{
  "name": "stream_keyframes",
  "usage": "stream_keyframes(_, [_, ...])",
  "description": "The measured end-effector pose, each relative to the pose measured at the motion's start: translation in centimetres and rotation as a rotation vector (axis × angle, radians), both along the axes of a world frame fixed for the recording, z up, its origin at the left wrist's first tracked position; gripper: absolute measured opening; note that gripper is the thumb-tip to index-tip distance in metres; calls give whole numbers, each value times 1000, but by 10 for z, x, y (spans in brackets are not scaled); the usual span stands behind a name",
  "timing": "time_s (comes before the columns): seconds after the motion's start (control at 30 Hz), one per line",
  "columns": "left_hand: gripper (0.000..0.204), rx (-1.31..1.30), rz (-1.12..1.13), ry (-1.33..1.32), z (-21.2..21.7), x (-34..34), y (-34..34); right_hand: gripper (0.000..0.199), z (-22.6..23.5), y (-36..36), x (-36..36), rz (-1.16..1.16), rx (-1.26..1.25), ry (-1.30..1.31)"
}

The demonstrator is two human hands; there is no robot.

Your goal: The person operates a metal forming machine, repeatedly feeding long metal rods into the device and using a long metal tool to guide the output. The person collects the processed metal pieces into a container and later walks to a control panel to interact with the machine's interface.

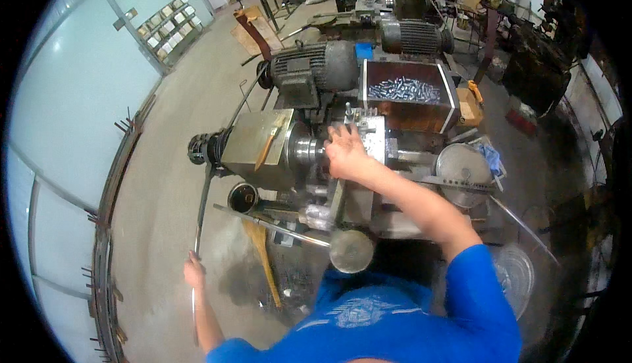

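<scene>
My left hand [193, 271] is closed around a long metal lever [201, 221] at the lower left. The lever runs up to the left end of a small lathe's headstock [257, 140]. My right hand [345, 154] reaches across to the lathe's spindle nose [307, 150], its fingers curled downward between the spindle and the tool slide [374, 136]. Whatever these fingertips grip is hidden beneath the hand. On top of the headstock lies a brush with a wooden handle [266, 150].
Behind the slide, an open box [409, 116] holds many small metal pieces. An electric motor [309, 70] sits behind the headstock. Round handwheels [351, 251] and a bar [280, 228] project toward me. A broom [266, 267] leans below; a round metal disc [463, 164] is at right.
</scene>
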State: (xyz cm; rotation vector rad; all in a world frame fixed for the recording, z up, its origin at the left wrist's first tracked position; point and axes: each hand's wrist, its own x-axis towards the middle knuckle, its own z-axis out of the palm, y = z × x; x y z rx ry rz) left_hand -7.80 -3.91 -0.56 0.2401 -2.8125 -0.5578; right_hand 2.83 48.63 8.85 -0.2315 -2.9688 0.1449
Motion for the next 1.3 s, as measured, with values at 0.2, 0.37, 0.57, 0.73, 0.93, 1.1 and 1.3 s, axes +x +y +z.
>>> stream_keyframes(0.2, [58,55,102,-122,15,13,38,32,0,-1,-29,76,-88,-214])
stream_keyframes(0.37, [54,138,112,-180,9,34,57,25,3,0,-30,103,-84,-193])
stream_keyframes(0.57, [56,-37,151,-131,10,41,60,25,19,-10,-23,20,-160,-191])
stream_keyframes(0.73, [51,-65,118,-104,18,68,86,25,0,-5,-31,34,-133,-169])
stream_keyframes(0.93, [41,-111,41,-179,44,84,104,23,5,-9,-31,42,-79,-139])
stream_keyframes(1.1, [37,-71,-65,-105,28,82,92,24,26,11,-12,-189,-78,-62])
stream_keyframes(1.3, [40,-179,-334,-352,35,30,76,25,51,97,30,-443,-105,-4])
